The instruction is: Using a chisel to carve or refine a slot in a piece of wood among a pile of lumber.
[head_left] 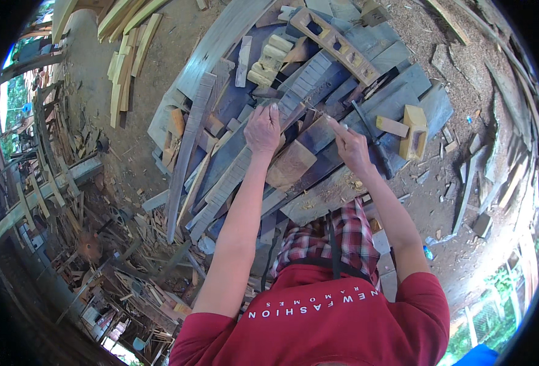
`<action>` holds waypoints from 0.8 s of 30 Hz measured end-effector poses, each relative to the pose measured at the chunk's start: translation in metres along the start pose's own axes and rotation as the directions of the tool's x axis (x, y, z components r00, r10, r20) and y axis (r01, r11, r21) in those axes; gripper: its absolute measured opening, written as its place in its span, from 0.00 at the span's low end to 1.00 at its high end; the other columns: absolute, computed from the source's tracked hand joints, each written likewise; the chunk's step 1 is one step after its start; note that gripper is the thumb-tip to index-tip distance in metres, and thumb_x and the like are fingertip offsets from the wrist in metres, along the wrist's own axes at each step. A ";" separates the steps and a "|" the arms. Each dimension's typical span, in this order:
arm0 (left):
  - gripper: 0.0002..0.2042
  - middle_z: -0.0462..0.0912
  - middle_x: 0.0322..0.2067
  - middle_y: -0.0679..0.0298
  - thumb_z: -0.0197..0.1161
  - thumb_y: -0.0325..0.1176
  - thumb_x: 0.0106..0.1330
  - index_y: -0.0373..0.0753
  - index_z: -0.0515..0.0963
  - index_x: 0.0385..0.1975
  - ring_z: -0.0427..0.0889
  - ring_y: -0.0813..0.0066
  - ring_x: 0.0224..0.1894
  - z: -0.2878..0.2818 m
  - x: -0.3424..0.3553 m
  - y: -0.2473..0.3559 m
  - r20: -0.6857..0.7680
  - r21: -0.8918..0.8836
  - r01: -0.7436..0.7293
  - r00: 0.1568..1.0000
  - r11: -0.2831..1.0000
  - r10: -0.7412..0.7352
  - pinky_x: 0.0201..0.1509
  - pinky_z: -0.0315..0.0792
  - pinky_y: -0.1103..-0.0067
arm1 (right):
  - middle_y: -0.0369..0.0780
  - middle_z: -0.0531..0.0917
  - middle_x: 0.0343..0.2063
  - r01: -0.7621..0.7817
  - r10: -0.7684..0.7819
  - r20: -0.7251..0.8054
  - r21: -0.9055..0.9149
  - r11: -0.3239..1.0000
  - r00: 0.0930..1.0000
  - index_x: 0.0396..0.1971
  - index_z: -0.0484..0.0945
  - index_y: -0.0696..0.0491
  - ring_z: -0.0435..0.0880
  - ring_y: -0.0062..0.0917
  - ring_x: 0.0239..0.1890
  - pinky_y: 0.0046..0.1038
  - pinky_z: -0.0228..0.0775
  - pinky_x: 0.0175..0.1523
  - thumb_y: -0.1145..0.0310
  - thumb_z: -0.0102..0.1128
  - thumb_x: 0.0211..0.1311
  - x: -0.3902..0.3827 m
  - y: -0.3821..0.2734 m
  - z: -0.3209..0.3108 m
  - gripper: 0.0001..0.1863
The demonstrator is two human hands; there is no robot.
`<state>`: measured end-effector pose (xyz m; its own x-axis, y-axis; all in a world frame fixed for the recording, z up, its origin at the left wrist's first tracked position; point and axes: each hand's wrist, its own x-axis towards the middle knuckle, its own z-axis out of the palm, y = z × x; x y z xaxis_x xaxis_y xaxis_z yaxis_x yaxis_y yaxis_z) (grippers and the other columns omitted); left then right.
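Remotely, I see left hand and right hand, fingers curled; I cannot tell around what. The brown rectangular wooden block seems stiff, best held by its sides.

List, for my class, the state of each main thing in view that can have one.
Left hand, curled, its grip unclear
Right hand, forefinger extended, its grip unclear
Planks, piled, lying in several directions
Slotted beam, lying slantwise, openings cut in it
Dark bar, lying slantwise beside the right wrist
Yellow block, opening cut in it
Pale strips, lying bunched together
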<state>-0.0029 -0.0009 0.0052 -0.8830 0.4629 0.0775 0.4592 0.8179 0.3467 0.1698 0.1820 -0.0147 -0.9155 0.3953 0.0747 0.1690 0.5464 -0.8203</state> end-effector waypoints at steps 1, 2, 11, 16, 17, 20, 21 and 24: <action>0.17 0.80 0.33 0.58 0.50 0.44 0.77 0.41 0.83 0.35 0.82 0.53 0.39 -0.003 -0.001 0.001 0.007 0.003 0.004 1.000 1.000 -0.004 0.40 0.76 0.60 | 0.52 0.83 0.29 -0.053 0.053 0.044 0.006 0.999 0.998 0.63 0.77 0.37 0.82 0.51 0.29 0.46 0.74 0.33 0.76 0.57 0.64 0.006 -0.008 -0.001 0.28; 0.17 0.80 0.33 0.58 0.50 0.44 0.77 0.41 0.83 0.35 0.82 0.53 0.39 -0.002 0.001 0.005 0.006 -0.001 0.000 1.000 1.000 0.000 0.40 0.76 0.60 | 0.52 0.83 0.29 -0.053 0.053 0.040 0.002 0.999 0.998 0.63 0.77 0.37 0.82 0.51 0.29 0.46 0.74 0.33 0.76 0.57 0.64 0.020 -0.013 0.000 0.28; 0.17 0.79 0.33 0.58 0.51 0.44 0.77 0.41 0.82 0.34 0.81 0.53 0.39 -0.001 0.000 0.001 -0.014 -0.019 0.016 1.000 1.000 -0.017 0.39 0.76 0.60 | 0.52 0.82 0.28 0.075 -0.074 -0.024 0.036 0.997 0.997 0.64 0.76 0.38 0.82 0.51 0.29 0.45 0.75 0.34 0.77 0.57 0.64 0.006 -0.007 -0.003 0.29; 0.17 0.80 0.34 0.58 0.51 0.44 0.76 0.41 0.82 0.34 0.82 0.53 0.39 0.008 0.003 0.014 -0.002 -0.019 0.000 1.000 1.000 0.000 0.40 0.76 0.60 | 0.52 0.84 0.31 -0.007 0.007 0.038 -0.007 1.000 0.999 0.64 0.76 0.38 0.83 0.51 0.31 0.46 0.77 0.36 0.77 0.58 0.63 0.045 -0.014 0.004 0.29; 0.17 0.80 0.34 0.58 0.51 0.44 0.76 0.41 0.82 0.34 0.82 0.53 0.39 0.007 0.002 0.010 -0.002 -0.011 0.000 1.000 1.000 0.000 0.40 0.76 0.60 | 0.52 0.84 0.31 -0.006 0.006 0.037 0.001 1.000 0.999 0.64 0.76 0.38 0.83 0.51 0.31 0.46 0.77 0.36 0.77 0.58 0.63 0.045 -0.017 0.007 0.29; 0.17 0.80 0.34 0.59 0.51 0.44 0.76 0.41 0.82 0.34 0.82 0.53 0.39 0.004 0.001 0.000 -0.013 0.001 -0.006 1.000 1.000 0.006 0.39 0.76 0.60 | 0.51 0.84 0.31 -0.057 0.063 0.096 -0.058 0.997 0.993 0.63 0.76 0.37 0.84 0.50 0.31 0.46 0.77 0.37 0.76 0.58 0.63 0.030 -0.018 0.005 0.29; 0.17 0.80 0.34 0.58 0.51 0.45 0.77 0.41 0.83 0.35 0.82 0.53 0.39 0.003 0.000 -0.002 -0.002 0.006 0.002 1.000 1.000 -0.002 0.40 0.76 0.60 | 0.51 0.84 0.31 -0.016 0.017 0.054 -0.011 1.000 0.998 0.63 0.76 0.37 0.84 0.50 0.31 0.46 0.77 0.37 0.76 0.58 0.64 0.014 -0.013 0.002 0.28; 0.17 0.81 0.35 0.58 0.51 0.45 0.77 0.41 0.83 0.36 0.82 0.53 0.40 0.000 0.000 0.001 0.021 0.001 0.015 1.000 1.000 -0.015 0.40 0.76 0.60 | 0.50 0.84 0.30 -0.014 0.014 0.042 -0.002 1.000 0.999 0.63 0.76 0.38 0.84 0.50 0.31 0.45 0.77 0.36 0.76 0.58 0.65 0.009 -0.010 -0.001 0.28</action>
<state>-0.0023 0.0002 0.0052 -0.8876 0.4575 0.0527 0.4459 0.8251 0.3469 0.1605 0.1807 -0.0048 -0.9275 0.3717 0.0392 0.1827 0.5424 -0.8200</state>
